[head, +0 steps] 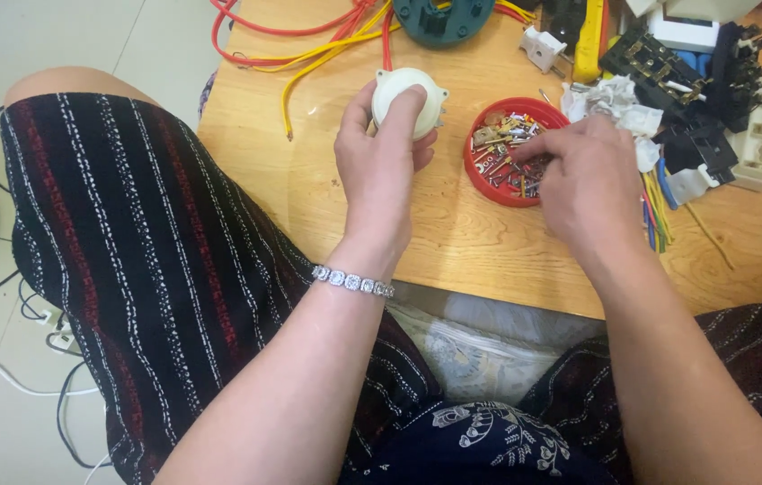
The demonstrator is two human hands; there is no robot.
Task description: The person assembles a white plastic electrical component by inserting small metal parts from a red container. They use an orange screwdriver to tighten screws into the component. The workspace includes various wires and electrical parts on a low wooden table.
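Note:
My left hand (383, 162) grips a round white plastic part (406, 95) with small tabs on its rim, held just above the wooden table (453, 242). A silver bracelet sits on that wrist. My right hand (583, 175) reaches into a shallow red dish (480, 175) filled with several small screws and metal bits; its fingertips are down among them, and whether they pinch anything is hidden.
Red and yellow wires (309, 45) trail across the table's far left. A teal round housing (442, 20) lies at the far edge. White and black electrical parts (713, 99), crumpled paper (619, 103) and coloured wires crowd the right side. A striped garment covers my knees.

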